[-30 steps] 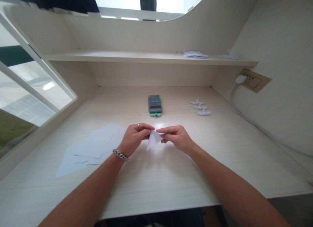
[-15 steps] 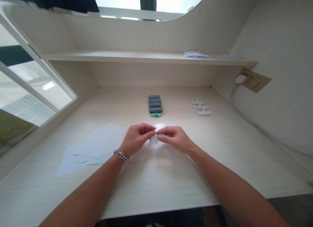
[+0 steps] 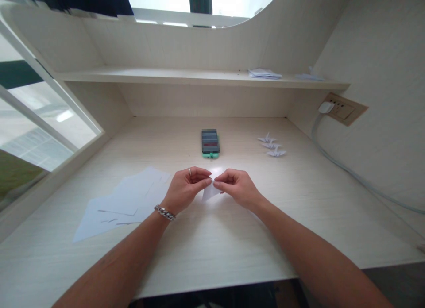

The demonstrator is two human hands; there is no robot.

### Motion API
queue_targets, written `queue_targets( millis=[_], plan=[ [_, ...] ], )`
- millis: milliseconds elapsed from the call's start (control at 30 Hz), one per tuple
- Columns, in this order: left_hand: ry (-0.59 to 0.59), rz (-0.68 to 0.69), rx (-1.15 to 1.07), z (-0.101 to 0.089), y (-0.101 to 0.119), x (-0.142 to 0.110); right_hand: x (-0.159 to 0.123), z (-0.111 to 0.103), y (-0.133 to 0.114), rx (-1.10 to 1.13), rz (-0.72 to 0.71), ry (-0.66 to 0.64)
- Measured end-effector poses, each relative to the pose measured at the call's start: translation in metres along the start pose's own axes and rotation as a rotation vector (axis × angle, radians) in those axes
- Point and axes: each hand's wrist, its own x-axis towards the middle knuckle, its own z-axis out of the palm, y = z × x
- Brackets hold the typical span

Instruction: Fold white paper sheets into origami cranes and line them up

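Observation:
Between my two hands is a small folded piece of white paper (image 3: 210,192), just above the desk. My left hand (image 3: 187,184), wearing a ring and a chain bracelet, pinches its upper left part between thumb and fingers. Close beside it, my right hand (image 3: 238,185) pinches the paper at the upper right. The fingers hide the top of the paper. Beyond my hands lies a phone in a green case (image 3: 210,143), its screen blurred out. To its right, 3 folded paper cranes (image 3: 272,145) stand in a short row.
Loose white sheets (image 3: 122,199) with dark marks lie on the desk (image 3: 212,255) at left. A shelf (image 3: 166,75) across the back carries a paper stack (image 3: 264,73). From the wall socket (image 3: 345,109) a cable (image 3: 352,173) runs along the right side.
My right fingers have drawn together and shifted slightly on the paper, so more of its lower part shows. My left hand stays nearly still.

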Motion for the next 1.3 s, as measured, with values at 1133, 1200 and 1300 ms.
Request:
queue_targets(
  millis=[1133,1200,1300],
  plan=[
    [0.013,-0.063,0.013,0.004,0.001,0.002,0.001,0.008,0.003,0.116,0.076,0.006],
    [0.046,-0.032,0.06,0.006,0.0,0.002,0.0,0.01,0.004,0.117,0.079,0.006],
    [0.084,-0.027,0.088,0.008,-0.002,0.002,0.0,0.011,0.003,0.114,0.075,0.021]
  ],
)
